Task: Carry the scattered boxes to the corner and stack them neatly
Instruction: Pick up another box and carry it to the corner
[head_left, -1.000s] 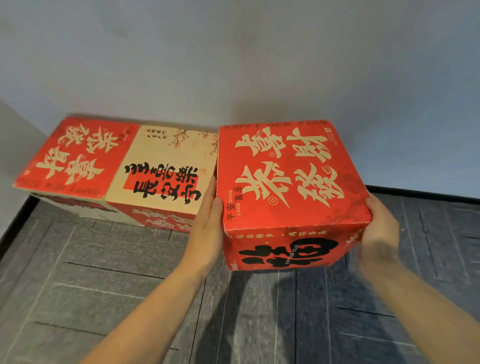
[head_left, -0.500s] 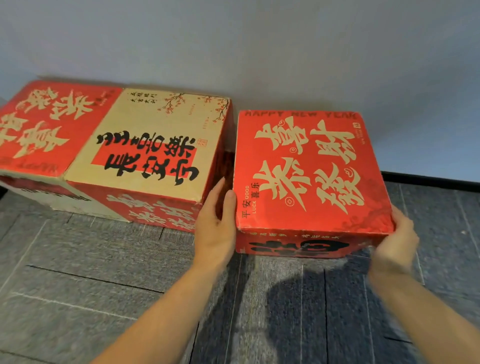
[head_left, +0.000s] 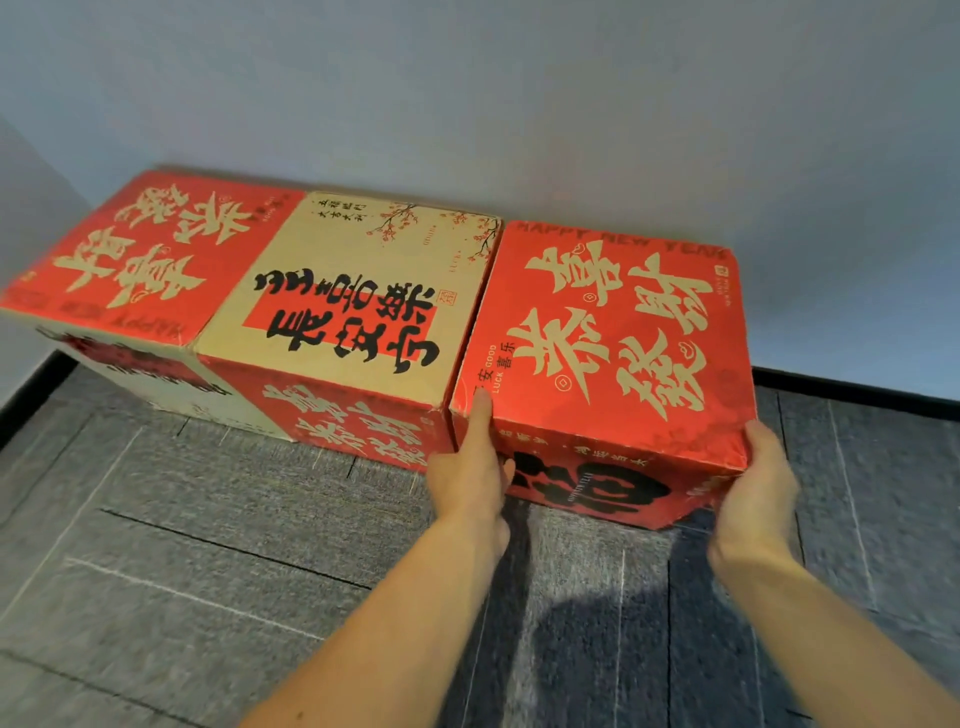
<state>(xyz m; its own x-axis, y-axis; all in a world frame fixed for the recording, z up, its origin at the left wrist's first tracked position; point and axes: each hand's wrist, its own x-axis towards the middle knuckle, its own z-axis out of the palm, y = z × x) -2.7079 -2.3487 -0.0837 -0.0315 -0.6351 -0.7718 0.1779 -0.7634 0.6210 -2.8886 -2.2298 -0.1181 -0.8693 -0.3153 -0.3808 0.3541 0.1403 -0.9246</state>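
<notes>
A red box (head_left: 613, 332) with gold characters stands at the right end of a row along the wall, its left side against a beige-topped box (head_left: 353, 301). Their tops are level. A second red-topped box (head_left: 140, 249) fills the corner at the left. My left hand (head_left: 470, 478) lies with straight fingers up the red box's front left corner, one fingertip reaching the top edge. My right hand (head_left: 753, 493) wraps around the front right corner, thumb on the front face, fingers hidden on the side.
Grey carpet tiles (head_left: 208, 571) cover the floor in front of the row. A pale wall (head_left: 519, 104) with a black baseboard (head_left: 857, 387) runs behind the boxes. A side wall closes the corner at the far left.
The red box came down from the air and moved left until it touched the beige box. My left hand slid out of the gap to the front corner.
</notes>
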